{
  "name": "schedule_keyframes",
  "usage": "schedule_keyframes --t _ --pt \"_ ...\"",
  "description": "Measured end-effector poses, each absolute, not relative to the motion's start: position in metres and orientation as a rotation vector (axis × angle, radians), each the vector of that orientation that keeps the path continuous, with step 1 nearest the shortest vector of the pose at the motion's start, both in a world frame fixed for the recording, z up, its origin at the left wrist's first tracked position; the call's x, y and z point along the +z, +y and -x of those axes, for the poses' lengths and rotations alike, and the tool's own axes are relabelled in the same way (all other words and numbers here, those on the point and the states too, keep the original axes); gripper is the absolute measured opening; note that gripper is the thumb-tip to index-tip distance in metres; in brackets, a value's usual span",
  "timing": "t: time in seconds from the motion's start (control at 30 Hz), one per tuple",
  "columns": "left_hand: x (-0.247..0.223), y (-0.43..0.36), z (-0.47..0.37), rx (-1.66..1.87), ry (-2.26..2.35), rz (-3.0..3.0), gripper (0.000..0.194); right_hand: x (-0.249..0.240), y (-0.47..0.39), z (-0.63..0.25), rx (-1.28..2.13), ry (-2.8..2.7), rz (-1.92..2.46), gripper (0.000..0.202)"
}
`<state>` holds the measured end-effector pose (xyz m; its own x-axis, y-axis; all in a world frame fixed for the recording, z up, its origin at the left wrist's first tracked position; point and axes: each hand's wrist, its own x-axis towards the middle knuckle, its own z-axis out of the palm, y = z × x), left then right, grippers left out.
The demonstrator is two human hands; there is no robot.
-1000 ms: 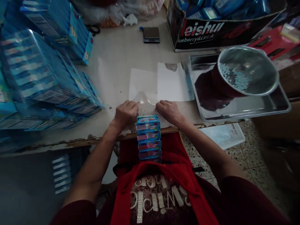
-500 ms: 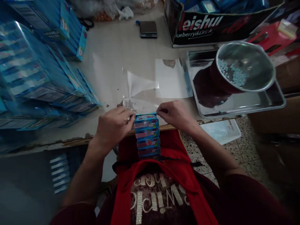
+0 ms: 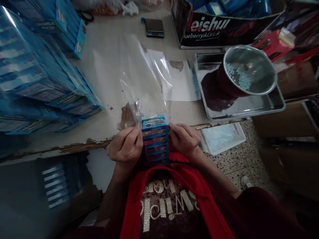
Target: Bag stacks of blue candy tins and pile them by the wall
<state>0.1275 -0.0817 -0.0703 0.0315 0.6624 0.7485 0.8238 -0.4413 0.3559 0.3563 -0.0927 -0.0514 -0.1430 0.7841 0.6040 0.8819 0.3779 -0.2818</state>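
A stack of small blue candy boxes [image 3: 156, 139] stands between my hands at the table's edge, in front of the red apron. A clear plastic bag [image 3: 149, 79] stretches from the top of the stack away over the table, puffed up and shiny. On the stack's left side, my left hand [image 3: 127, 143] is closed in a pinch at the bag's edge. My right hand [image 3: 183, 137] pinches the bag's edge on the other side, close to the boxes. The thin film is hard to make out at the fingertips.
Wrapped packs of blue boxes [image 3: 42, 79] are piled at the left. A small scale [image 3: 154, 27] and a black carton [image 3: 211, 31] stand at the back. To the right, a metal bowl [image 3: 264, 73] with pale blue pieces rests on a metal tray [image 3: 249, 111]. A white bin [image 3: 220, 139] sits below.
The plastic has risen and opened out over the table. Both my hands have come slightly toward me and now flank the stack's upper part. The view has shifted a little.
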Motion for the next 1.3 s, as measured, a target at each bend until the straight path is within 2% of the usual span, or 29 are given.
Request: schedule_keyframes --t 0.2,0.43,0.6,0.87,1.03,1.3 --pt "-0.104 -0.102 -0.1 -1.307 -1.712 2.372 0.012 -0.066 -0.105 -0.368 -0.177 -2.001 1.345 0.014" --pt "-0.143 -0.083 -0.109 -1.567 -1.529 2.081 0.023 -0.101 -0.088 -0.361 -0.17 -1.847 1.372 0.012" --pt "-0.144 -0.064 -0.119 -1.344 -1.617 2.201 0.003 -0.101 -0.081 -0.36 -0.156 -1.853 1.189 0.013" --pt "-0.144 -0.081 -0.106 -1.143 -1.49 2.438 0.016 -0.1 -0.096 -0.364 -0.105 -1.955 1.081 0.012" --pt "-0.143 -0.093 -0.112 -1.184 -1.505 2.409 0.022 -0.091 -0.114 -0.372 -0.067 -1.966 1.021 0.01" --pt "-0.139 -0.114 -0.123 -1.012 -1.201 2.568 0.026 -0.107 -0.147 -0.391 -0.125 -2.014 1.04 0.009"
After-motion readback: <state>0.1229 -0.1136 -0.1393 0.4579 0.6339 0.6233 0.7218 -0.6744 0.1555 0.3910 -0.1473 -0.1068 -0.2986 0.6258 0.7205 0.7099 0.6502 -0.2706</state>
